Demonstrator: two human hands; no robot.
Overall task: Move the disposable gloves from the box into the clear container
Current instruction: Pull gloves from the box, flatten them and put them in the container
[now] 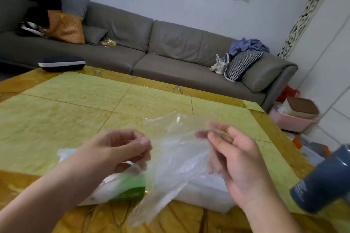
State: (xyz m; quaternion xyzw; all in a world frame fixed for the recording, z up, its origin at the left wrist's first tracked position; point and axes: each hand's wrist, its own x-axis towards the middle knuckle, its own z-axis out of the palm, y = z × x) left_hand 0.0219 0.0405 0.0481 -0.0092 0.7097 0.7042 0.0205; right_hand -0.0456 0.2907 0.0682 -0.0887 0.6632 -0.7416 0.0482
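From the head camera, two bare hands are working above a yellow-green marbled table [79, 104] with an amber border. The left hand [121, 149] is curling its fingers and thumb together, pinching one edge of a thin, see-through disposable glove [176, 157]. The right hand [240, 159] is holding the glove's other edge, its fingers lightly bent, with the film passing between thumb and fingertips (the exact contact is blurred). The glove is hanging stretched between both hands, sagging toward the table's near edge.

Beneath the left hand, the white-and-green glove box [125, 187] is lying on the table; its contents cannot be made out. Just beside it, under the right hand, the clear container [206, 195] is sitting on the table, looking milky inside, though what it holds cannot be told. A grey-blue cylinder [323, 179] is lying tilted at the right edge. A grey sofa [151, 47] with cushions and clothes is standing behind the table.
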